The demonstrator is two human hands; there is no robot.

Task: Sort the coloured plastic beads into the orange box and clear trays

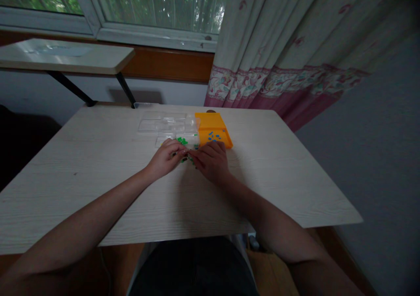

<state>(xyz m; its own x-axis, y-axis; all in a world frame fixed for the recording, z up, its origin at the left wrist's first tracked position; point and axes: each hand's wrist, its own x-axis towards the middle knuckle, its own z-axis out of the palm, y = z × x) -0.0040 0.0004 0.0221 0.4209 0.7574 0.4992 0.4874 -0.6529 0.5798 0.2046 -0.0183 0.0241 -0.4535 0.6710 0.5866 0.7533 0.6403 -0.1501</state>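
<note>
On the table, the orange box had blue bits scattered in its near part, and the clear trays beside it held a cluster of green bits toward the near side. Just in front, the left hand and right hand met at the fingertips by small green-and-dark pieces; I could not tell what they gripped.

A pale wood-grain table bears clear plastic trays just beyond the left hand — and an orange case just beyond the right hand. Well past the left hand stands a black-legged shelf — past the right, a brown object, partly hidden.
</note>
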